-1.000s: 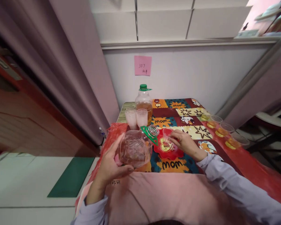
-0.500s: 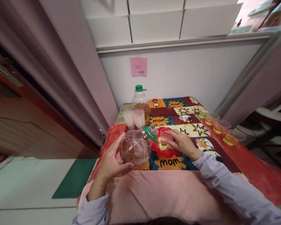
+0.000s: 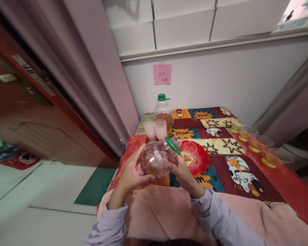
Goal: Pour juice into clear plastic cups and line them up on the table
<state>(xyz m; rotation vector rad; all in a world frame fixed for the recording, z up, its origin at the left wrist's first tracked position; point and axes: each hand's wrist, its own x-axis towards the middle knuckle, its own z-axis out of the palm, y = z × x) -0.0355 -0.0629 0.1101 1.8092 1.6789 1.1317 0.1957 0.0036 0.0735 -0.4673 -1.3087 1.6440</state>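
A clear plastic bottle [image 3: 155, 159] with a green ring at its neck is tilted over to the right, a little amber liquid inside. My left hand [image 3: 129, 172] wraps around its base end. Near the neck, my right hand [image 3: 183, 172] grips the other side, its fingers partly hidden behind the bottle. The uncapped mouth points toward a clear plastic cup [image 3: 190, 147], which stands on a red scalloped tray [image 3: 204, 160]. Some yellowish liquid shows at the cup, though the bottle hides part of it.
Two stacks of clear cups [image 3: 161, 130] stand behind the bottle, beside a capped jug [image 3: 163, 114] of amber liquid. Several cups of yellow liquid [image 3: 256, 146] line the right side. A patterned mat [image 3: 215, 177] and pink cloth [image 3: 164, 208] cover the table.
My right hand has left the cup on the red tray and taken hold of the bottle near its neck. My left hand keeps its grip. The view has shifted left.
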